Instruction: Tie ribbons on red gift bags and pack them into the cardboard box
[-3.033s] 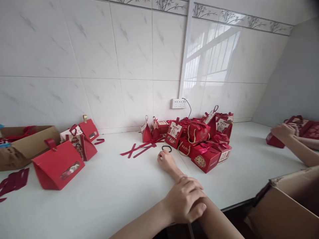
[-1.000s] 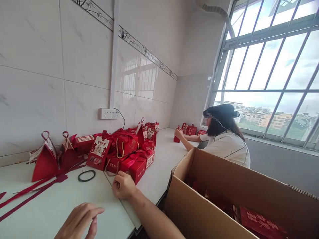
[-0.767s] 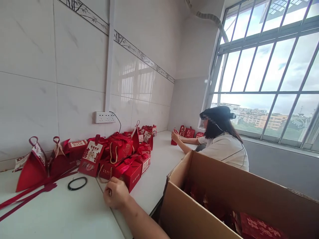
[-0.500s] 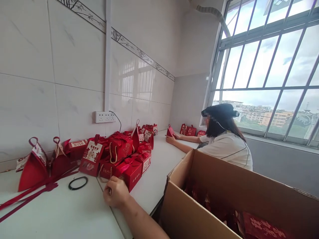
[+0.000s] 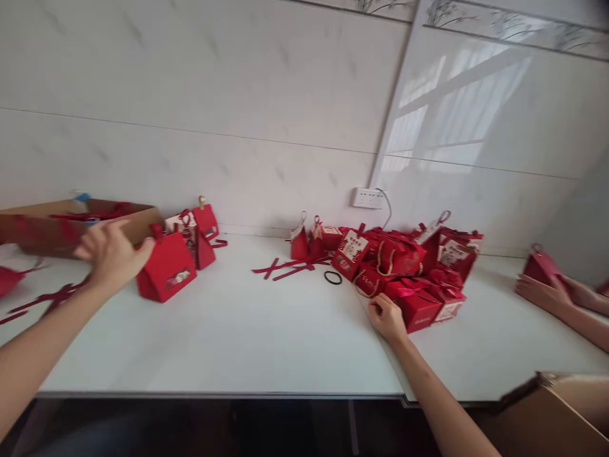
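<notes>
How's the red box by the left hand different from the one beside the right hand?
The left box slopes like a tent; the right box is squarer. The left box shows a window; the right box has a pink ribbon on top. Both are red and stand on the table.

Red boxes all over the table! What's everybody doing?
One person's left hand, fingers spread, is beside a red box with a little window; I can't tell if they touch. Their right hand is loosely curled by a pile of red boxes. Red ribbon strips lie between on the table. Far right, another person's hands are at another red box.
</notes>
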`<state>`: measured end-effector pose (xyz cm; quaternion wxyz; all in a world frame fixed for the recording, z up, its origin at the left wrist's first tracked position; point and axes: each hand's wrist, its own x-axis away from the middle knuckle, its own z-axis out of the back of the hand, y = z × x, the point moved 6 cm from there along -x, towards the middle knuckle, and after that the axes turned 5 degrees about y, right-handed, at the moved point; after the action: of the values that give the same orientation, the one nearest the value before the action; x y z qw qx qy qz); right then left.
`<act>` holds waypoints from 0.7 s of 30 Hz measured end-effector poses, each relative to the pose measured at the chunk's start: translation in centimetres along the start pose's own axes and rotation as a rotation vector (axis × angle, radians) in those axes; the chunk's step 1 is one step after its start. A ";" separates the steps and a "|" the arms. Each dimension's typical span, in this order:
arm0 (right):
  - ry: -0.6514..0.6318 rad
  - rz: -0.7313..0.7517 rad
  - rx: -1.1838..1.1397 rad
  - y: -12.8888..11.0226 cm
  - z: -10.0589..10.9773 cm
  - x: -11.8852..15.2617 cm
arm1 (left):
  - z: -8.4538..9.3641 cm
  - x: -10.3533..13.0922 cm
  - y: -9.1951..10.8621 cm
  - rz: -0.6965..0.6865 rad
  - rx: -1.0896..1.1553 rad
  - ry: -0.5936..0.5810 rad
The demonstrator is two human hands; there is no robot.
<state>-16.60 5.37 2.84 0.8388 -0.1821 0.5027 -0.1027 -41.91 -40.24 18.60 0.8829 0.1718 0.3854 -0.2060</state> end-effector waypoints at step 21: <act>0.007 -0.054 0.068 -0.9 -0.1 -0.5 | -5.0 -4.5 -1.7 0.063 -0.039 -0.252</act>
<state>-16.92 4.71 3.62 0.8396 -0.1664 0.4969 -0.1430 -48.61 -38.34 18.50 0.9335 0.1394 0.2698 -0.1907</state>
